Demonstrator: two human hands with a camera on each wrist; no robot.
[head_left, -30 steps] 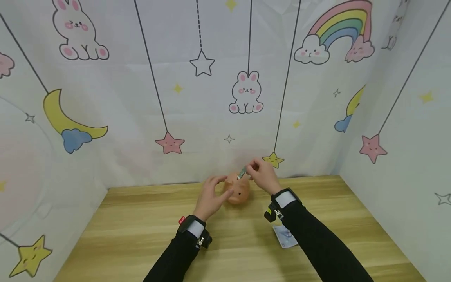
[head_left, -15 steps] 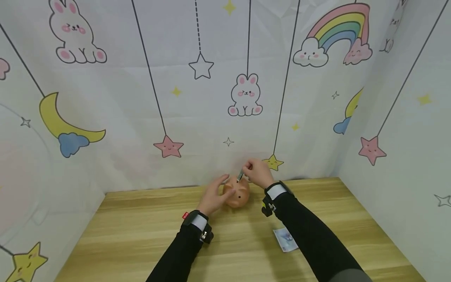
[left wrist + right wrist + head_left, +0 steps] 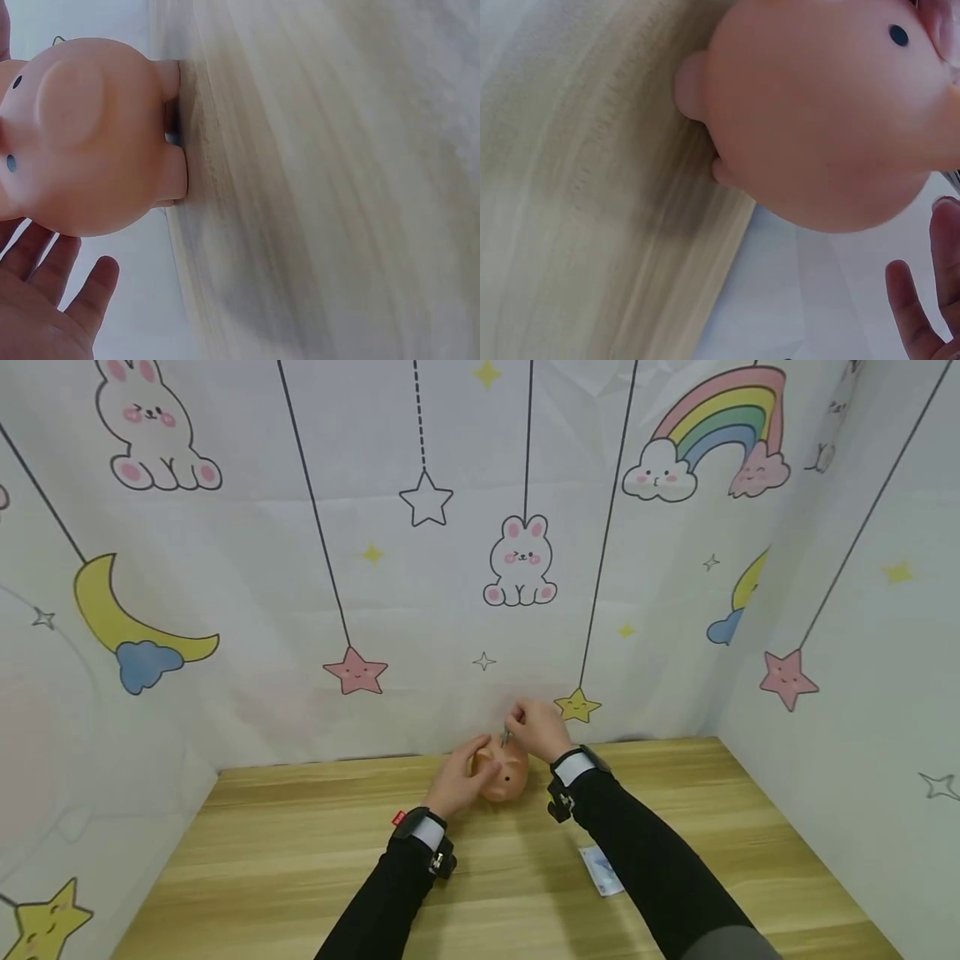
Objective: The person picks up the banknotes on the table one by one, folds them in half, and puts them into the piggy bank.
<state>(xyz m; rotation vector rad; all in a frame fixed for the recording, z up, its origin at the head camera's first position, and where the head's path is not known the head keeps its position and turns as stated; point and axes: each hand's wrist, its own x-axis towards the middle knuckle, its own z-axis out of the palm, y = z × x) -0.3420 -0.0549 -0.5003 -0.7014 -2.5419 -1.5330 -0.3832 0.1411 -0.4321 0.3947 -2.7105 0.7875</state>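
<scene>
One pig (image 3: 97, 142), snout toward my headcam | left hand (image 3: 456, 783) grips it | right hand (image 3: 542, 729) pinches slip (image 3: 506, 739), long axis steep

No words or numbers could be read; marks on the red tag (image 3: 399, 818) and paper note (image 3: 599, 870) were too small.

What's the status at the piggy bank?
Left hand holding piggy bank. Right hand pinching greenish note at bank's top. Bluish note on table, partly hidden by right sleeve. No obstruction visible.
</scene>
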